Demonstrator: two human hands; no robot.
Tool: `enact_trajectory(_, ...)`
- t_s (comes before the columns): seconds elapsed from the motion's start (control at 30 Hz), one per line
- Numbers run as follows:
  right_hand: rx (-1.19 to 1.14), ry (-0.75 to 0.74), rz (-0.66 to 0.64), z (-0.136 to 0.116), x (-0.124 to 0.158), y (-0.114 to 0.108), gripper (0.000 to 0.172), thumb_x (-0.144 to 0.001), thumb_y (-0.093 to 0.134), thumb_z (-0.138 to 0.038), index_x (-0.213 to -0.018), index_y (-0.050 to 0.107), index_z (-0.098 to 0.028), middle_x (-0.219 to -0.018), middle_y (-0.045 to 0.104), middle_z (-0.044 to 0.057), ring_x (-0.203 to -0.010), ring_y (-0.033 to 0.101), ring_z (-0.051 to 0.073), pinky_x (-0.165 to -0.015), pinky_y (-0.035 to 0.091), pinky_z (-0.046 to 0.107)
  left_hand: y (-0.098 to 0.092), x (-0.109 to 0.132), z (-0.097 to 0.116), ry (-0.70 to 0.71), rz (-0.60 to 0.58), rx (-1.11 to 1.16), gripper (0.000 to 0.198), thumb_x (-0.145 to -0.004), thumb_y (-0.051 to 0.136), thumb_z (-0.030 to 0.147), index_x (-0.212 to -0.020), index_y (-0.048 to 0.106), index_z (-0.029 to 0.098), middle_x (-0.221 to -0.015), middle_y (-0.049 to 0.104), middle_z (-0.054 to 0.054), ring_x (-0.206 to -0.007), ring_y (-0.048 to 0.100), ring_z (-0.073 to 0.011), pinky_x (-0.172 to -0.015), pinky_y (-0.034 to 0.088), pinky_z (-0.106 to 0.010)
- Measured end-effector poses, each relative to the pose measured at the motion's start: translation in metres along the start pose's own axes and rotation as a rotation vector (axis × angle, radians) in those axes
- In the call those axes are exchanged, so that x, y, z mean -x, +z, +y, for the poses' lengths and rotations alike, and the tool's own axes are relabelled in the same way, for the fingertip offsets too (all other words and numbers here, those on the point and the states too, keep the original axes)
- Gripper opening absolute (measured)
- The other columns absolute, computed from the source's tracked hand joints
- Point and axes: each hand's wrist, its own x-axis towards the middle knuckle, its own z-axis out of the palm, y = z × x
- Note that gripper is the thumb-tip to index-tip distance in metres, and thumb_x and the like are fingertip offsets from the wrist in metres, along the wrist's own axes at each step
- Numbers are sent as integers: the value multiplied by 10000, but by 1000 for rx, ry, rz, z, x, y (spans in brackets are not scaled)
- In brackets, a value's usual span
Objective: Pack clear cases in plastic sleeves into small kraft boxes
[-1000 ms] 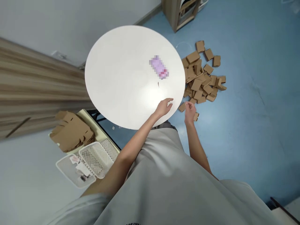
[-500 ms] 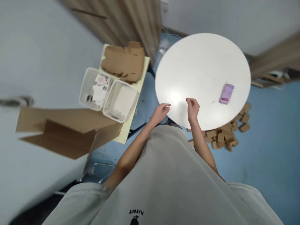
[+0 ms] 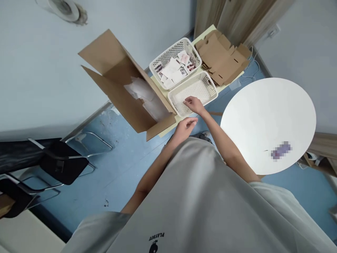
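1. White rectangular plastic basket with a pierced floor (image 3: 200, 89): it sits on a pale yellow rectangular tabletop (image 3: 204, 35).
2. Right hand (image 3: 194, 104): I see it overlapping the basket's near rim, its grip loosely curved, thumb and fingertips slightly apart. From here I cannot tell whether it touches plastic.
3. Left hand (image 3: 184, 128): nearer the grey shirt (image 3: 200, 189), fingers bent, grip also slightly apart.
4. Just beyond that basket, a second white mesh basket (image 3: 171, 51) holds loose papers (image 3: 171, 68); flattened brown cardboard pieces (image 3: 219, 59) lie to the right.
5. Leftward, a large open brown cardboard box (image 3: 118, 100) contains translucent white sheets (image 3: 142, 89).
6. Rightward, a white round tabletop (image 3: 265, 112) bears a blurred purple object (image 3: 281, 151).
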Motion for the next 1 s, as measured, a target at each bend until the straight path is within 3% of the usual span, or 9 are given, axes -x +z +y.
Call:
enact_trajectory(0.1,33,126,-59,-7,-40,44,435,-935,880,-496,-1188,787,-154,-1307,824,197,-1244,775,339,-1166,579,458,-12,7,-2,5,-44,17,265,-1094,685,425,-1263,830,280,-1353,845,-83,-1308,794,-285,-1198,624,-466)
enact_trajectory(0.2,-52,237,-44,3,-58,63,525,-827,981,-492,-1179,783,-156,-1300,823,184,-1215,784,316,-1141,600,444,-18,10,-4,5,-66,62,273,-1108,676,445,-1289,816,296,-1371,835,-80,-1321,786,-276,-1213,615,-458)
enact_trajectory(0.3,-202,266,-15,17,-59,62,482,-777,1008,-451,-1096,778,-172,-1174,845,122,-1105,787,262,-1068,635,413,-21,9,-6,-7,-104,106,295,-1107,682,468,-1311,804,292,-1388,828,-86,-1339,780,-277,-1239,601,-466)
enact_trajectory(0.43,-311,292,32,20,-49,51,317,-807,987,-380,-845,724,-207,-825,780,15,-872,766,215,-919,662,360,-23,3,-4,1,-134,115,299,-1095,695,467,-1307,797,283,-1377,833,-98,-1333,785,-289,-1236,603,-493)
enact_trajectory(0.57,-307,310,50,9,-40,41,394,-863,953,-376,-674,640,-230,-649,671,-11,-791,769,218,-847,665,341,-18,-5,-2,28,-141,93,271,-1081,702,428,-1285,796,276,-1351,838,-105,-1336,781,-295,-1208,616,-486)
enact_trajectory(0.7,-358,229,83,-2,-17,13,327,-869,948,-446,-806,736,-206,-807,789,44,-870,818,258,-848,691,368,-9,-19,-5,-33,20,61,330,-1069,722,404,-1360,738,249,-1502,766,-141,-1354,764,-300,-1197,612,-481)
enact_trajectory(0.83,-200,-9,174,-13,44,-41,325,-963,847,-520,-989,867,-196,-986,870,60,-1015,849,322,-966,693,426,3,-42,-2,-73,267,128,573,-1030,807,495,-1520,609,275,-1747,558,-171,-1521,655,-322,-1236,582,-479)
enact_trajectory(0.9,-77,-118,238,-20,86,-68,321,-989,813,-508,-1077,905,-214,-1080,889,55,-1046,852,324,-1001,685,429,14,-52,4,-23,292,214,729,-950,898,573,-1538,588,275,-1786,502,-180,-1600,585,-351,-1275,553,-489)
enact_trajectory(1.0,26,-237,258,-28,143,-99,309,-1041,743,-462,-1196,912,-255,-1193,887,54,-1013,848,278,-961,691,397,38,-60,17,69,189,329,887,-788,1013,665,-1486,636,267,-1709,589,-169,-1609,573,-386,-1303,532,-504)
